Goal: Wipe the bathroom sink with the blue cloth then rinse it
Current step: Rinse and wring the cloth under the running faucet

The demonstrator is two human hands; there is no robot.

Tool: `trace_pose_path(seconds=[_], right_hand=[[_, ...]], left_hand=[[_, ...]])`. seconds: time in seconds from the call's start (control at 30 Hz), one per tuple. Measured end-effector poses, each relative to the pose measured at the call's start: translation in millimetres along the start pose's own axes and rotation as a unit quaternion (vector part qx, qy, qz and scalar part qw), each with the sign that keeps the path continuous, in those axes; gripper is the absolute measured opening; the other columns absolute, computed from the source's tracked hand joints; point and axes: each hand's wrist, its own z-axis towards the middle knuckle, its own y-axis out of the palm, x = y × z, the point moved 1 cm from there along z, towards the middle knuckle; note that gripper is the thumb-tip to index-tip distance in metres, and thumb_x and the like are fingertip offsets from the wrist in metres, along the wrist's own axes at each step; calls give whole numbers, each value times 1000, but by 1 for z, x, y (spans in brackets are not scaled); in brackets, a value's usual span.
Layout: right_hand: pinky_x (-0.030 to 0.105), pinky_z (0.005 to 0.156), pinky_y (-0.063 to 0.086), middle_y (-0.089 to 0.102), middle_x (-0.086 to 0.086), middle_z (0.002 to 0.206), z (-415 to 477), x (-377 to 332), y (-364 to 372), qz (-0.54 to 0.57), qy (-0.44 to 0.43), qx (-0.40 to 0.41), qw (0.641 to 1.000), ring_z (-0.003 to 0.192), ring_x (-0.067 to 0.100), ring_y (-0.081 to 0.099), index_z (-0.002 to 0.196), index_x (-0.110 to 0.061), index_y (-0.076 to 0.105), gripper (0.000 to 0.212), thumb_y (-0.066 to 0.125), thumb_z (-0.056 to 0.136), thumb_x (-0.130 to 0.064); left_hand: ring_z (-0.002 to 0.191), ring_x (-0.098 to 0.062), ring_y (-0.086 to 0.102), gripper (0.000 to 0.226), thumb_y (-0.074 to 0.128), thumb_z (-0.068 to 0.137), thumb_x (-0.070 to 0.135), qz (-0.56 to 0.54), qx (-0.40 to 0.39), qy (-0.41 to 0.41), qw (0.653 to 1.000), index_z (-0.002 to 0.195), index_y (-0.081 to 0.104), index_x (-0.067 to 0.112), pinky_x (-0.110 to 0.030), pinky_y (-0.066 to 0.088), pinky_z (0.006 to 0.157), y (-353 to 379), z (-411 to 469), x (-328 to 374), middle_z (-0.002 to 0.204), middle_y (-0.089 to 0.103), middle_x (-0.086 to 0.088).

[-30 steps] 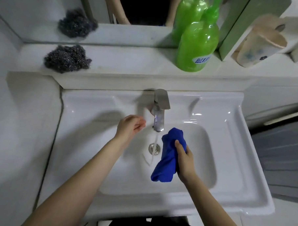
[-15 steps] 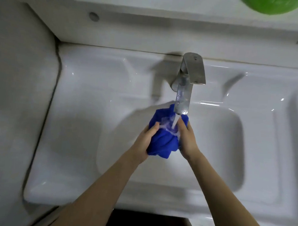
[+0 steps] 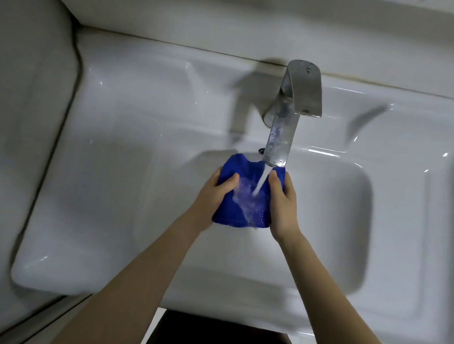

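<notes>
Gripping both side edges of the blue cloth (image 3: pixel 241 198), left hand (image 3: pixel 213 194) and right hand (image 3: pixel 283 200) are closing thumbs over fabric, stretching it flat so the stream (image 3: pixel 262 180) is hitting its middle. Cloth is hanging under the faucet (image 3: pixel 288 122), over the sink (image 3: pixel 323 215) basin so runoff drains. Judging: rinsing the cloth.

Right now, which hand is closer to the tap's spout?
The right hand: its thumb sits just below the spout. The left hand grips the blue cloth farther left.
</notes>
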Motion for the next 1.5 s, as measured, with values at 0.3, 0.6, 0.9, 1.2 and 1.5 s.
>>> trace_pose_path(seconds=[0.3,0.6,0.9,1.2,1.5], right_hand=[[28,52,42,58,-2,64,37,-1,35,-402,-36,55,913,62,20,55,69,-17,58,31,50,94,-34],[33,61,48,60,2,66,17,23,23,-327,36,66,942,63,22,59,68,-11,56,27,56,89,-28],[35,61,43,50,2,58,5,22,24,-284,30,27,958,55,17,48,59,-14,45,36,58,89,-30],[32,56,41,50,6,56,5,30,18,-269,49,28,962,54,19,47,64,-4,50,35,53,87,-31],[33,57,43,51,6,58,18,36,17,-255,64,39,964,55,18,48,67,-3,52,33,53,89,-27]], left_hand=[[80,-26,69,39,48,96,47,15,167,-79,983,77,67,19,-39,55,79,47,5,-25,80,71,-7],[94,-30,65,33,50,93,40,68,148,-170,972,91,64,10,-46,53,95,39,14,-24,100,68,-14],[93,-30,63,40,41,97,42,35,169,-181,968,90,65,11,-41,49,94,33,33,-25,98,66,-14],[111,-44,60,35,51,98,30,92,142,-197,966,110,62,-1,-45,46,99,36,39,-28,118,64,-28],[108,-40,61,34,36,105,25,165,216,-122,955,112,58,0,-34,44,83,35,36,-23,113,65,-26]])
